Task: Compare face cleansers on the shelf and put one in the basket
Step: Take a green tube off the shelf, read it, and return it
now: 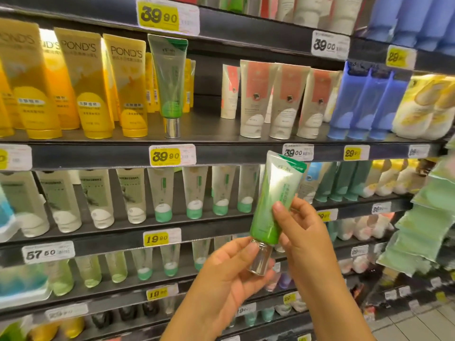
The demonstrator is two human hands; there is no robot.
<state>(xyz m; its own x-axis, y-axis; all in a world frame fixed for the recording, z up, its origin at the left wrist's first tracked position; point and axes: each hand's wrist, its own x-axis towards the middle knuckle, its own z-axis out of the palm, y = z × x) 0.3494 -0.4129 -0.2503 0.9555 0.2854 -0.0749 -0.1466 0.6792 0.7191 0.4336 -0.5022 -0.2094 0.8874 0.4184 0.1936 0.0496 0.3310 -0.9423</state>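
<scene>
Both hands — left hand pinching the silver cap, right hand gripping the green tube at lower centre — suggest comparing is underway; no basket is visible.

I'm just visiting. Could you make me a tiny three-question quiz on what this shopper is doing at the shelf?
1. True or false: both hands hold the green tube.
2. Which part does the left hand pinch? A) the silver cap B) the crimped top end C) a price tag
3. Fill in: a matching tube stands on the shelf beside the yellow ____ tubes.

Key: 1 true, since the right hand grips the tube's body; 2 A; 3 POND'S.
</scene>
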